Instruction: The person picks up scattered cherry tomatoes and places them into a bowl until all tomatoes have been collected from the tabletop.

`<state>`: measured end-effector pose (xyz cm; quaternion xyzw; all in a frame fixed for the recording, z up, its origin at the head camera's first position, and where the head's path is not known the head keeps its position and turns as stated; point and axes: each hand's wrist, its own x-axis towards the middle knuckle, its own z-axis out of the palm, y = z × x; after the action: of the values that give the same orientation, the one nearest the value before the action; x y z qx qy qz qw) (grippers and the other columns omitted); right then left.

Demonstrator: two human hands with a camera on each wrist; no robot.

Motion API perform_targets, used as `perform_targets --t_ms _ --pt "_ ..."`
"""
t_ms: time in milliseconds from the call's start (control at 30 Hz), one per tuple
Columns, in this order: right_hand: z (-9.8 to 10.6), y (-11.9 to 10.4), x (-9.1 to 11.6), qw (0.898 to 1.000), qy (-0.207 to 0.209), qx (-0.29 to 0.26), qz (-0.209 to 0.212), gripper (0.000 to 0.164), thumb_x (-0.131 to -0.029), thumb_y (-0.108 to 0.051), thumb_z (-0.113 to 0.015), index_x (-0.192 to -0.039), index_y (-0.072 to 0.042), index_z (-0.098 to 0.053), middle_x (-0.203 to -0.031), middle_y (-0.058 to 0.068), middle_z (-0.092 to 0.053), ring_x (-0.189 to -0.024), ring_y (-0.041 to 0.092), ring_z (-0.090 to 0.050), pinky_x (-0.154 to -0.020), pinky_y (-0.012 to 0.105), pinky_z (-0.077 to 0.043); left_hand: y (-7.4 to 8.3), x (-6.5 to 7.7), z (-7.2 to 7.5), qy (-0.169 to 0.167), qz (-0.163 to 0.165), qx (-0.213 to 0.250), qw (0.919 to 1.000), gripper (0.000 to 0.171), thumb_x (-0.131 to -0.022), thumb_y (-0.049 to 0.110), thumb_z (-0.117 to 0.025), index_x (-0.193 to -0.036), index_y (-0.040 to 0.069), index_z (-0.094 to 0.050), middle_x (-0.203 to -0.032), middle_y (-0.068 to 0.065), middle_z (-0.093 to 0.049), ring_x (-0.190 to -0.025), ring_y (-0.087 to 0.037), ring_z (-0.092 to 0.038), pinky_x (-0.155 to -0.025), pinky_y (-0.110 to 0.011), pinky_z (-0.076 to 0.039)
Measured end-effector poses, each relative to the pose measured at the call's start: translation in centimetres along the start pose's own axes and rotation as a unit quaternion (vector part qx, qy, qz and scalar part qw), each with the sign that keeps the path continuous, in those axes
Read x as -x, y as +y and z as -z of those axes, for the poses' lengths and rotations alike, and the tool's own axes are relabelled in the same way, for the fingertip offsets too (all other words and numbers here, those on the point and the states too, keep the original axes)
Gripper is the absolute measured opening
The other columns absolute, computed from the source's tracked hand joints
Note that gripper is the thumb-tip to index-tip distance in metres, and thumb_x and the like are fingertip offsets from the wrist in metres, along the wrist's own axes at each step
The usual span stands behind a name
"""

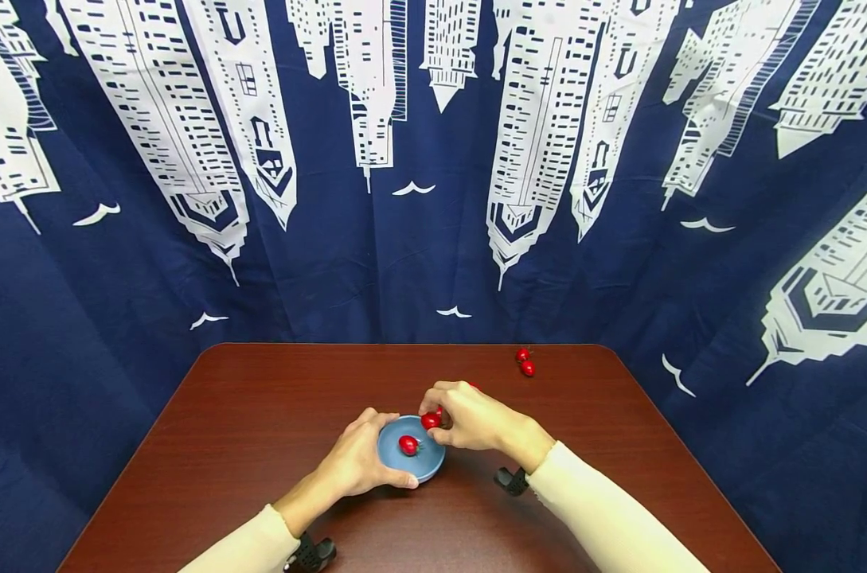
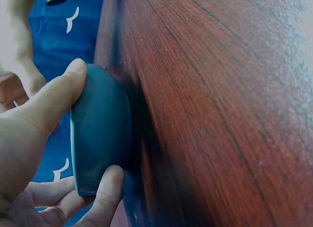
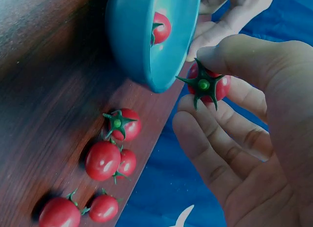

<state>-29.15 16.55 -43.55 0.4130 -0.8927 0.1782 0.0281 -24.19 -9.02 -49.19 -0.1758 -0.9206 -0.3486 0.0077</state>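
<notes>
A small blue bowl (image 1: pixel 431 463) sits on the table with one red cherry tomato (image 1: pixel 408 445) inside, its green stem on. My left hand (image 1: pixel 357 458) grips the bowl from the left, thumb at the near side and fingers around the far side. In the left wrist view the bowl's outer wall (image 2: pixel 100 134) shows between thumb and fingers. Over the bowl's right rim, my right hand (image 1: pixel 472 418) pinches another cherry tomato (image 1: pixel 431 420) between thumb and fingertips. The right wrist view shows this held tomato (image 3: pixel 223 87) with its green star-shaped stem facing the camera.
Several more cherry tomatoes (image 3: pixel 102 161) lie on the table beyond the right hand, which mostly hides them in the head view. Two tomatoes (image 1: pixel 527 368) show at the back right of the brown wooden table (image 1: pixel 283 398). A dark blue patterned curtain (image 1: pixel 376 263) hangs behind.
</notes>
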Motion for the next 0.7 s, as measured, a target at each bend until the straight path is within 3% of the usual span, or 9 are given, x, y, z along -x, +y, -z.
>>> perform_targets --t_ms 200,467,700 --pt "-0.6 -0.4 -1.0 1.000 -0.024 0.001 -0.006 0.020 -0.096 -0.011 -0.090 -0.114 -0.013 -0.079 -0.107 0.000 -0.075 -0.078 0.004 -0.063 -0.072 0.016 -0.057 -0.1 0.1 0.0 -0.005 0.001 0.003 1.0000 0.110 -0.065 0.048 -0.116 -0.154 0.003 -0.070 -0.125 -0.008 -0.069 -0.115 -0.024 -0.068 -0.098 -0.043 -0.062" --pt "-1.1 -0.8 -1.9 0.999 -0.040 0.011 0.003 0.020 -0.097 -0.012 -0.091 -0.113 -0.012 -0.081 -0.107 0.001 -0.076 -0.087 0.016 -0.073 -0.079 0.018 -0.058 -0.1 0.0 0.0 -0.005 0.000 0.000 1.0000 0.111 -0.065 0.050 -0.116 -0.154 0.002 -0.070 -0.126 -0.009 -0.070 -0.116 -0.025 -0.068 -0.098 -0.043 -0.063" --pt "-1.3 -0.6 -2.0 0.999 -0.041 0.023 -0.002 0.020 -0.097 -0.014 -0.093 -0.114 -0.014 -0.082 -0.105 -0.001 -0.075 -0.084 0.006 -0.066 -0.080 0.018 -0.059 -0.2 -0.2 -0.1 -0.004 0.004 0.001 1.0000 0.111 -0.066 0.051 -0.115 -0.155 0.002 -0.070 -0.127 -0.008 -0.069 -0.116 -0.024 -0.070 -0.098 -0.041 -0.064"
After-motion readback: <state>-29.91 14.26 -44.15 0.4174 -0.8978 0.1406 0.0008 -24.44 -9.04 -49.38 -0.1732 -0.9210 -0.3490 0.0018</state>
